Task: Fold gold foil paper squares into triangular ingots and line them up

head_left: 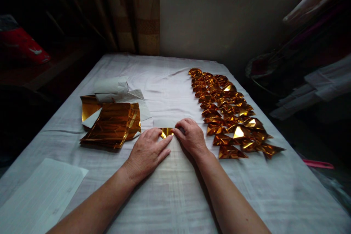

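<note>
1. Flanking the hands, a stack of gold foil sheets [112,124] lies left, rows of folded gold pieces [233,117] right.
2. Left hand [146,151] and right hand [190,135], fingers flat, press a small foil sheet [166,131] on the white cloth [170,197].
3. Its long axis cannot be told.

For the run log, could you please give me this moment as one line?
left hand pressing small gold foil sheet | right hand pressing same sheet | folded gold foil pieces at right | stacked gold foil sheets at left
</note>
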Action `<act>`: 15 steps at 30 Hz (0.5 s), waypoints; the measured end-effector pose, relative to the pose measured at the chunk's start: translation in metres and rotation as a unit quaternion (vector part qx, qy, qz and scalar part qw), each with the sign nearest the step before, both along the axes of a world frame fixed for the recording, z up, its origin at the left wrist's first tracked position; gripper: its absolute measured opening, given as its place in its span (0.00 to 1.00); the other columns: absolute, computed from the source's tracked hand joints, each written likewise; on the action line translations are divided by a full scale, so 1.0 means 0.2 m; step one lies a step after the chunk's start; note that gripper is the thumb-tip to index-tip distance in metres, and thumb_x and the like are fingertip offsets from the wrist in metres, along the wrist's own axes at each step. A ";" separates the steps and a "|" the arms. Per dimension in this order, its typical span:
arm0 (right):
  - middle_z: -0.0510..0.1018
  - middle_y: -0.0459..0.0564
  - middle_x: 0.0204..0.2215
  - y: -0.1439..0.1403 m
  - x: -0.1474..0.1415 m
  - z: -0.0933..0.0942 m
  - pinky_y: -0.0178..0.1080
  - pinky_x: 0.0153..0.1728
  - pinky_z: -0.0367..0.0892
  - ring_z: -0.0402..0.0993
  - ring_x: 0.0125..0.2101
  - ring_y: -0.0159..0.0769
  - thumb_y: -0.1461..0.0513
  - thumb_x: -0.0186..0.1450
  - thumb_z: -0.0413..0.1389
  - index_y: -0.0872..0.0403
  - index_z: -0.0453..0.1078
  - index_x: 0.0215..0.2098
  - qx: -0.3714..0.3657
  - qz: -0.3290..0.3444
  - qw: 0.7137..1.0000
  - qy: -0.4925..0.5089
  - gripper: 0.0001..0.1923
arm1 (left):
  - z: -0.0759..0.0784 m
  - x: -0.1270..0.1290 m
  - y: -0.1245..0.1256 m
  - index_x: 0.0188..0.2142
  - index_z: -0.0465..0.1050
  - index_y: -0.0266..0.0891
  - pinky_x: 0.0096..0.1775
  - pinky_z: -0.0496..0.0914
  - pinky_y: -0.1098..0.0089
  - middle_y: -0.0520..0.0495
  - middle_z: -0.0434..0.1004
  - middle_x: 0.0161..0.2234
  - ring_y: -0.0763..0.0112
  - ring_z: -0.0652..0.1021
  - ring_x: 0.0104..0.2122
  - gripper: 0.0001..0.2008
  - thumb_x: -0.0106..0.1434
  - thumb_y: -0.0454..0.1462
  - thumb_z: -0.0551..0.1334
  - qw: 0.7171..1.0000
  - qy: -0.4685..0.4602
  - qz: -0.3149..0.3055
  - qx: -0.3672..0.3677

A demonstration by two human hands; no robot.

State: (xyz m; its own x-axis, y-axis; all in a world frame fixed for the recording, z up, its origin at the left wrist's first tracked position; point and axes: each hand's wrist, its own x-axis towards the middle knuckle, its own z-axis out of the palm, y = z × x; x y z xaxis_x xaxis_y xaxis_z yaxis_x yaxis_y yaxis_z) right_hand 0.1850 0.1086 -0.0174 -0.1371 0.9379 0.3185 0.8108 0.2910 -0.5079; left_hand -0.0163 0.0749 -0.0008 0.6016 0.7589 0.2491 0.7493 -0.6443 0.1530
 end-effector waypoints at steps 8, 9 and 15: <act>0.74 0.47 0.31 0.00 -0.02 0.01 0.38 0.37 0.63 0.70 0.34 0.37 0.62 0.66 0.56 0.50 0.71 0.30 -0.003 -0.043 0.999 0.004 0.06 | 0.02 0.01 0.00 0.54 0.73 0.45 0.52 0.67 0.56 0.42 0.70 0.47 0.56 0.70 0.49 0.17 0.66 0.42 0.62 1.000 0.000 0.006 0.002; 0.74 0.47 0.31 0.00 -0.03 0.01 0.38 0.37 0.63 0.70 0.34 0.37 0.61 0.66 0.56 0.50 0.71 0.29 0.001 -0.044 0.999 0.002 0.06 | 0.02 0.01 0.00 0.54 0.73 0.45 0.52 0.67 0.56 0.42 0.70 0.46 0.56 0.70 0.49 0.17 0.66 0.42 0.62 1.000 0.001 0.007 0.001; 0.74 0.49 0.34 -0.03 -0.04 0.02 0.39 0.40 0.64 0.70 0.37 0.40 0.56 0.62 0.62 0.51 0.72 0.34 0.009 -0.029 0.999 -0.009 0.07 | 0.02 0.01 0.00 0.56 0.71 0.44 0.51 0.67 0.55 0.41 0.71 0.47 0.55 0.70 0.49 0.19 0.66 0.42 0.61 1.000 0.000 0.002 -0.005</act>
State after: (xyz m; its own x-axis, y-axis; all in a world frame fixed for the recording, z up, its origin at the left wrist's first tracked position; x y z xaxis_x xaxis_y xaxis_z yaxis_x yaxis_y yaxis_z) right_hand 0.1779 0.1035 -0.0136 -0.0883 0.9384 0.3340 0.8352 0.2525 -0.4885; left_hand -0.0134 0.0747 0.0035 0.5991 0.7633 0.2416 0.7517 -0.6402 0.1584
